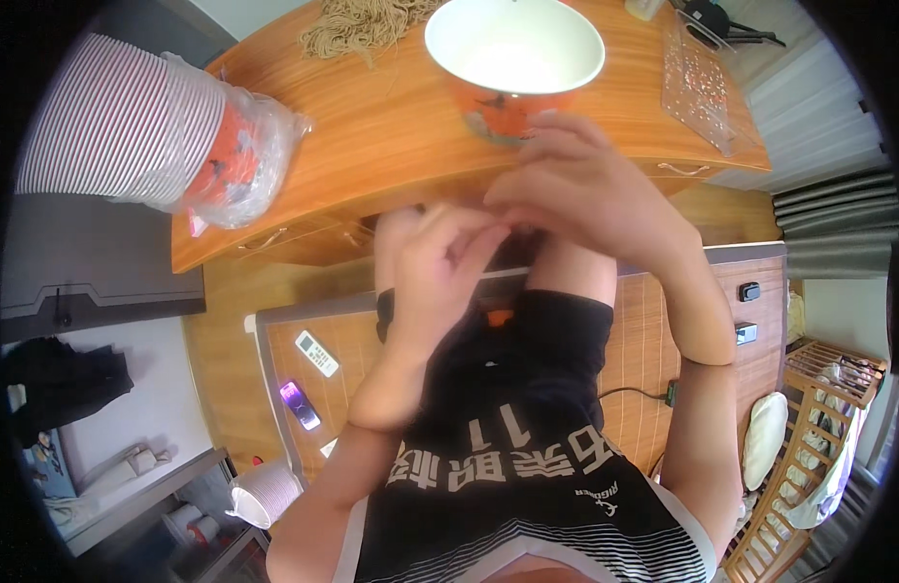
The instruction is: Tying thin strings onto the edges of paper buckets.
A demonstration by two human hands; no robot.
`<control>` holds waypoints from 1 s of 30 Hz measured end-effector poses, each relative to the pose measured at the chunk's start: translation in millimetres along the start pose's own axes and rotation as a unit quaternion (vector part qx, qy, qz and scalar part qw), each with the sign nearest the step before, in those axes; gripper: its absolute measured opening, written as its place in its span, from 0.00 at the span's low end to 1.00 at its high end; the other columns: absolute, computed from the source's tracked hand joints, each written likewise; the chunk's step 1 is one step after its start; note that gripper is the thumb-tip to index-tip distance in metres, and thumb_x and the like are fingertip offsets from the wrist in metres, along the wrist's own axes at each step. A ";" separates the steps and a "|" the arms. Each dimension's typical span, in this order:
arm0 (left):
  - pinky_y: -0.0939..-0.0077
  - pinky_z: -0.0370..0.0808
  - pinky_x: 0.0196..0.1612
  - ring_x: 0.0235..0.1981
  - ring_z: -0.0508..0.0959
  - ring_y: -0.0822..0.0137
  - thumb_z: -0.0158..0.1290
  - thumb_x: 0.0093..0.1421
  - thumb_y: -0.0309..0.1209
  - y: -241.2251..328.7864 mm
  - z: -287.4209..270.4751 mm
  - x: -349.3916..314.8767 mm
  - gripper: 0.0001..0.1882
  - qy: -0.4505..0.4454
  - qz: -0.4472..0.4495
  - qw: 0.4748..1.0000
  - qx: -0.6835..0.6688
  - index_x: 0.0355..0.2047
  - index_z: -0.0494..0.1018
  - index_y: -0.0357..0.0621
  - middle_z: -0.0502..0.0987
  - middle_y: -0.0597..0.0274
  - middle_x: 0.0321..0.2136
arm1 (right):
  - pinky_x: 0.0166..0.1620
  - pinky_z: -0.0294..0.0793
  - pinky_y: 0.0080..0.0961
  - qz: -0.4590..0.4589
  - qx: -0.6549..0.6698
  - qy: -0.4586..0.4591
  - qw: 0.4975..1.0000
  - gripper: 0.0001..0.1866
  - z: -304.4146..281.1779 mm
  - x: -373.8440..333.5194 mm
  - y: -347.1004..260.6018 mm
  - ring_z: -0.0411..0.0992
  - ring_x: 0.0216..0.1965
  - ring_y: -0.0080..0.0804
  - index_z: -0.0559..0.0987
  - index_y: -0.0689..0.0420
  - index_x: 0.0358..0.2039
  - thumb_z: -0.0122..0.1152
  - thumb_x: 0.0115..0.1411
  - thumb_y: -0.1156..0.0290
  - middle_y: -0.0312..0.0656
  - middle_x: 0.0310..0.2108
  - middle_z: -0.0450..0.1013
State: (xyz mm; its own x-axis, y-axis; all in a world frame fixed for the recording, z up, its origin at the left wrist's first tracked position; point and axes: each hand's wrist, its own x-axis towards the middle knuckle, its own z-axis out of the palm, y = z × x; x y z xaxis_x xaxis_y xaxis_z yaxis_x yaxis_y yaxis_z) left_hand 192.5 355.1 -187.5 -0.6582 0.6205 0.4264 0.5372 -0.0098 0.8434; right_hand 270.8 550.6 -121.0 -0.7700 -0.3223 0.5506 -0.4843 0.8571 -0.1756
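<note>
My left hand point(440, 255) and my right hand point(590, 199) come together above my lap, just in front of the desk edge. Thumb and fingers of the left are pinched, and the right's fingers curl toward that pinch, smeared by motion. Whatever lies between the fingertips is too small and blurred to make out. Beyond the right hand, a large paper bucket point(512, 49), white inside with an orange-red printed outside, stands upright on the wooden desk point(391, 126). A loose heap of tan string point(367, 24) lies to its left at the far side.
On the desk's left lies a long plastic-wrapped stack of paper buckets point(148, 126). A clear plastic tray point(697, 87) with small bits sits at the right. Beside me on the seat are a remote control point(316, 353) and a phone point(300, 404). A wooden crib point(794, 457) stands at the lower right.
</note>
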 end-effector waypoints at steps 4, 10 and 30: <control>0.84 0.65 0.27 0.21 0.70 0.76 0.61 0.61 0.24 -23.1 -2.3 8.2 0.03 0.046 -0.062 0.995 -0.071 0.36 0.80 0.39 0.75 0.67 0.22 | 0.55 0.69 0.39 0.075 -0.027 0.047 0.996 0.16 -16.0 2.4 14.9 0.73 0.50 0.41 0.80 0.52 0.45 0.66 0.54 0.69 0.39 0.44 0.77; 0.88 0.63 0.28 0.25 0.68 0.85 0.60 0.64 0.28 -11.3 -2.5 15.1 0.06 0.102 -0.170 0.961 -0.193 0.37 0.80 0.37 0.75 0.77 0.25 | 0.68 0.58 0.46 0.101 -0.127 0.081 0.983 0.21 -13.9 5.9 38.0 0.72 0.55 0.46 0.78 0.52 0.50 0.68 0.54 0.73 0.40 0.50 0.77; 0.75 0.64 0.22 0.15 0.65 0.70 0.63 0.57 0.25 -5.5 24.4 52.4 0.05 0.206 -0.053 0.977 0.021 0.31 0.79 0.37 0.68 0.61 0.14 | 0.69 0.57 0.45 0.166 -0.083 0.058 0.981 0.16 10.5 19.6 22.4 0.77 0.40 0.39 0.82 0.51 0.45 0.68 0.55 0.73 0.41 0.33 0.78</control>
State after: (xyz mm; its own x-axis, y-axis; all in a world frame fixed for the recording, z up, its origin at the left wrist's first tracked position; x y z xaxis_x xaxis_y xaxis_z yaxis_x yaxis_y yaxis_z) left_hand 167.9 406.8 -177.8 -0.8626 0.2481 0.4408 0.4706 0.0740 0.8793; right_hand 240.4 559.3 -122.7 -0.8168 0.0247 0.5764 -0.1333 0.9640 -0.2302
